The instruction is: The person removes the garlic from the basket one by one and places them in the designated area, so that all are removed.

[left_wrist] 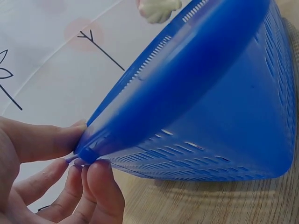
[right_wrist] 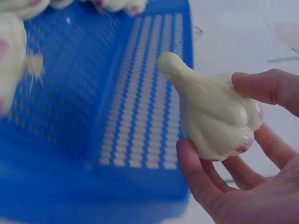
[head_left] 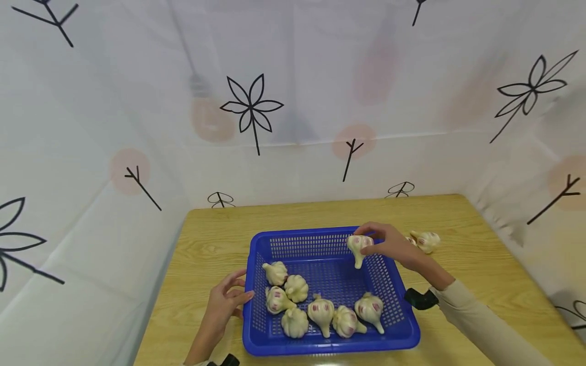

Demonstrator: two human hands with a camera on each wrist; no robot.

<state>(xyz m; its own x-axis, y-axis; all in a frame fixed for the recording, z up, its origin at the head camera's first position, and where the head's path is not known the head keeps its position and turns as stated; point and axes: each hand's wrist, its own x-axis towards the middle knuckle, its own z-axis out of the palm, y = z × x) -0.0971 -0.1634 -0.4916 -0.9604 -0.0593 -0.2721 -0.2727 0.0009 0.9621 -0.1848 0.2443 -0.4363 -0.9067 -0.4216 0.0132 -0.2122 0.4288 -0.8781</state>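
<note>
A blue plastic basket (head_left: pixel 320 348) with slotted walls stands on the table. My left hand (head_left: pixel 223 305) pinches its left rim, thumb above and fingers below, as the left wrist view shows. Over the far right corner of the basket, my right hand (head_left: pixel 389 244) holds a garlic bulb (right_wrist: pixel 217 114) between thumb and fingers, its stem pointing down in the head view. Inside the basket, several garlic bulbs (head_left: pixel 295 323) lie along the left side and the near side. The basket's far middle part shows bare slotted floor.
On the wooden table (head_left: pixel 210 239), right of the basket, lie more garlic bulbs (head_left: pixel 428 242), partly hidden behind the right hand. A white patterned cloth (head_left: pixel 293 101) hangs behind the table and along both sides.
</note>
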